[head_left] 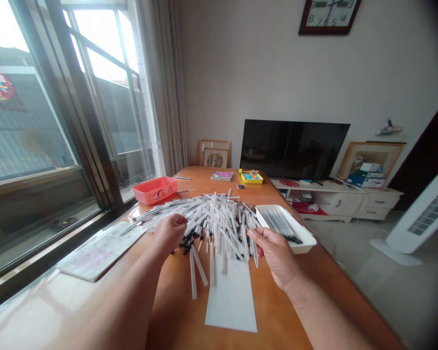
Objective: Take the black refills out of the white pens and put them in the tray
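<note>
A big heap of white pens with black tips [211, 218] covers the middle of the orange wooden table [175, 311]. My left hand [170, 232] rests on the heap's left side, fingers curled down into the pens. My right hand [273, 250] hovers at the heap's right edge, thumb and fingers pinched on a white pen that points down. Just beyond that hand sits a white tray [306, 240] holding several dark pens laid side by side. A white sheet of paper [233, 296] lies under the near end of the heap.
A pink plastic tub [155, 189] stands at the far left of the table, near the window. A booklet [98, 253] lies at the left edge. A yellow box [250, 177] and a small book [222, 176] sit at the far end. A TV, cabinet and white fan stand to the right.
</note>
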### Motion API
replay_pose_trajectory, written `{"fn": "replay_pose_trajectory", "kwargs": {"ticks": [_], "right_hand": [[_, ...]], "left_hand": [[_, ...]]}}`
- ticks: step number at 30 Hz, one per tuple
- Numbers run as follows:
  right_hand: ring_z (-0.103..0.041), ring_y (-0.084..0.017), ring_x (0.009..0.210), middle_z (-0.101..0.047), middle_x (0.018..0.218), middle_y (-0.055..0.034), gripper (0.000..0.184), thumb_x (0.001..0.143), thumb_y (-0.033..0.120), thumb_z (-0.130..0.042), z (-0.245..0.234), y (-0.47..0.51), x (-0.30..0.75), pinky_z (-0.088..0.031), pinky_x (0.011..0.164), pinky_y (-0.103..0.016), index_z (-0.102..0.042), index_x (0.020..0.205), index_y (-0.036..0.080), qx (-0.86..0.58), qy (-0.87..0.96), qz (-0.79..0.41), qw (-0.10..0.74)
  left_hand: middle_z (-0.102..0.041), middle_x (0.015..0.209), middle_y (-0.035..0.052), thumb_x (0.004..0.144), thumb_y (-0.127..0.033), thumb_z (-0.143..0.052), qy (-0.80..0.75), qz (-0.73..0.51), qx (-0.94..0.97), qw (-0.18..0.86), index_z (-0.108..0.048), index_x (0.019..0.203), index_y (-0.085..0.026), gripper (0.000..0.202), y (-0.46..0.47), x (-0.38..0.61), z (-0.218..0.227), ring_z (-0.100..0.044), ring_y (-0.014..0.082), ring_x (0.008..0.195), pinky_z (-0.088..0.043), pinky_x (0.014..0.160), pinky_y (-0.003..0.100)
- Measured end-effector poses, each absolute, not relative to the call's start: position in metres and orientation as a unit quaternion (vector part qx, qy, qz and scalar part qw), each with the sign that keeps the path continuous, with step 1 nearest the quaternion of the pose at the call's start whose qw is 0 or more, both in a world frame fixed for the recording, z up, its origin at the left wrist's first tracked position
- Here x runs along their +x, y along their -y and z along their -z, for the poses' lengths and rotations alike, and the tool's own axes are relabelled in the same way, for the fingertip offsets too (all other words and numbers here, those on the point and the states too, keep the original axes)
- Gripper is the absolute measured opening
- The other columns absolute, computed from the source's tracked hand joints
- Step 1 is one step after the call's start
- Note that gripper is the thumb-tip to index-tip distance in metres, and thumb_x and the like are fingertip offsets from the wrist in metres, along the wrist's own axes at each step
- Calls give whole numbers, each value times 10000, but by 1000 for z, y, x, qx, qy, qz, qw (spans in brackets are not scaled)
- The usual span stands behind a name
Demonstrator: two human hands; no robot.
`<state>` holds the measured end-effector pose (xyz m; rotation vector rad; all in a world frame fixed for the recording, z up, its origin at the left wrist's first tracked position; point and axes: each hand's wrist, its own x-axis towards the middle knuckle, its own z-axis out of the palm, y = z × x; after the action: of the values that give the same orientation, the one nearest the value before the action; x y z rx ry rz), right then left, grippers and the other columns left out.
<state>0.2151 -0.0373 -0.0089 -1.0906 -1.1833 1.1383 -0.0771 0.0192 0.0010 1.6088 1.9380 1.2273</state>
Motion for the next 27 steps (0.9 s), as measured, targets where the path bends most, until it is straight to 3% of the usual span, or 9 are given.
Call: {"fn": "replay_pose_trajectory", "kwargs": {"ticks": [12, 22, 27], "right_hand": [[-370, -124, 569, -455, 572, 44, 367, 803, 542, -711, 8, 38, 214, -306, 552, -272, -667, 777, 178, -459, 502, -481, 553], [-371, -120, 568, -449, 565, 51, 362, 821, 531, -694, 6, 40, 213, -314, 568, -275, -634, 741, 183, -459, 508, -478, 551], [-371, -121, 562, -461, 573, 47, 375, 802, 549, -705, 6, 40, 212, -310, 563, -279, -651, 755, 181, -461, 503, -478, 553]], "left_hand": [[-701, 1058, 108, 694, -207, -577, -716, -228, 659, 31, -746, 861, -257, 242, -21, -82, 9, -550, 367, 1062, -425, 809, 439], [-675, 1107, 61, 776, -182, -542, -682, -214, 699, 8, -733, 916, -270, 253, -15, -64, 9, -518, 301, 1083, -391, 915, 409], [-641, 1210, 55, 805, -209, -529, -663, -199, 722, 1, -736, 1011, -310, 309, -12, -58, 13, -482, 317, 1170, -398, 915, 417]]}}
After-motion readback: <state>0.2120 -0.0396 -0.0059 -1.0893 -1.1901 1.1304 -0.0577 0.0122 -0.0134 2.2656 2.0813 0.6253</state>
